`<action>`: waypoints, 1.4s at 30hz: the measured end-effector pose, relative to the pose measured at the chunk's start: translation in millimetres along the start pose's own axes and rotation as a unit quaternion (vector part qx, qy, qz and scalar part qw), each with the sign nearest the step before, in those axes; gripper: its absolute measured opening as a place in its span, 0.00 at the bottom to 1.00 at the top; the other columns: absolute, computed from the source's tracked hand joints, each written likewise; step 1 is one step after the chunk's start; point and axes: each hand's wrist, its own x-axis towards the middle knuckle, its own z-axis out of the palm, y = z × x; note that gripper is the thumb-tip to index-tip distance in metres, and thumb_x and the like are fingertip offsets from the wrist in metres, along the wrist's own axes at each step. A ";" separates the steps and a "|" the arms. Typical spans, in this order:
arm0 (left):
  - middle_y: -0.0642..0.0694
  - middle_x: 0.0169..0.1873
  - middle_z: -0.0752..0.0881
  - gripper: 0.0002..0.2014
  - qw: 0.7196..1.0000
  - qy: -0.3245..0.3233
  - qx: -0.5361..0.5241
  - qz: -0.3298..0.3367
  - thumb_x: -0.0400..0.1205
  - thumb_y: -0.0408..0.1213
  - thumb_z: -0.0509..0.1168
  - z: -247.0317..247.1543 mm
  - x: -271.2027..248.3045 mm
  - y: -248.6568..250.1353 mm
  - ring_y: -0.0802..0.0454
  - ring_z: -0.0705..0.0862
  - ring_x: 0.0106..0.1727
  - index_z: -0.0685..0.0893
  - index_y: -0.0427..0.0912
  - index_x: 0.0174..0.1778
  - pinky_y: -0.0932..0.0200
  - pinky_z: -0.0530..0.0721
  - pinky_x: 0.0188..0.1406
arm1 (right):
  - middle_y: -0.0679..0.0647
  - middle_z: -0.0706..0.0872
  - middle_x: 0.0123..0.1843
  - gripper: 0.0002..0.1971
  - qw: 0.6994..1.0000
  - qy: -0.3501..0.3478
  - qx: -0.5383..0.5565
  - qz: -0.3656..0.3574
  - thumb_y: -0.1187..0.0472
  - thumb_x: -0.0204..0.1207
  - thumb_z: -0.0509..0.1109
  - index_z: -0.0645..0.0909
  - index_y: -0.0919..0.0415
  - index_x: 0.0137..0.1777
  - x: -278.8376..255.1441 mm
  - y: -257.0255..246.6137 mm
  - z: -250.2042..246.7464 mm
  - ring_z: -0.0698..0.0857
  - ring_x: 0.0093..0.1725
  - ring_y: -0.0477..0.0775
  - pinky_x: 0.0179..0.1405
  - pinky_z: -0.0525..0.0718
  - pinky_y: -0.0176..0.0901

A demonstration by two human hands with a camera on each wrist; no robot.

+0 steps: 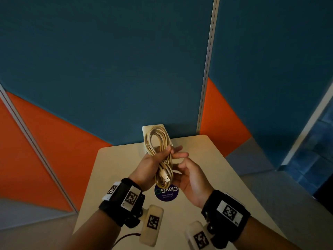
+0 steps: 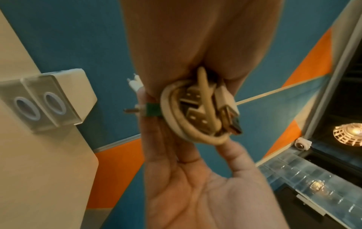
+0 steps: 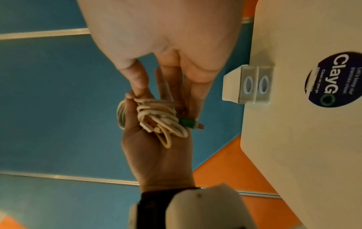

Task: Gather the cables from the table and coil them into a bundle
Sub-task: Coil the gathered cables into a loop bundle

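Note:
A bundle of cream cables is coiled into long loops and held above the table. My left hand grips it round the middle, its fingers curled over the strands. Several USB plugs poke out of the lower end, and a green-collared plug sticks out sideways. My right hand lies alongside with straight fingers; its thumb touches the bottom loop and its fingertips rest by the green plug. The upper loop stands clear above my left fingers.
The cream table carries a round dark sticker under my hands. A white socket box sits at its far edge. Blue and orange partition walls stand close behind and to the left. The table's right edge drops off to the floor.

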 end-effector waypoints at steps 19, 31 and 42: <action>0.46 0.59 0.89 0.24 0.973 -0.014 0.191 -0.128 0.71 0.47 0.72 -14.3 13.1 2.7 0.51 0.87 0.60 0.83 0.46 0.64 0.56 0.87 0.52 | 0.63 0.92 0.44 0.13 0.961 0.065 -0.257 -0.080 0.67 0.62 0.79 0.87 0.64 0.48 1.3 16.6 -1.9 0.90 0.46 0.63 0.49 0.89 0.57; 0.36 0.52 0.90 0.19 0.978 0.207 0.039 0.012 0.70 0.16 0.68 -10.7 32.1 -25.5 0.41 0.89 0.54 0.85 0.34 0.56 0.47 0.88 0.53 | 0.59 0.89 0.54 0.18 0.961 0.052 -0.269 -0.022 0.67 0.70 0.75 0.80 0.59 0.60 13.6 18.9 -0.1 0.88 0.54 0.57 0.55 0.87 0.51; 0.41 0.33 0.78 0.12 0.993 0.097 -0.066 0.009 0.74 0.20 0.62 -15.8 37.6 -15.4 0.50 0.81 0.30 0.81 0.41 0.44 0.54 0.85 0.33 | 0.63 0.87 0.50 0.18 0.982 -0.058 -0.164 0.078 0.78 0.69 0.71 0.80 0.61 0.55 18.9 -9.2 16.3 0.86 0.52 0.65 0.50 0.86 0.52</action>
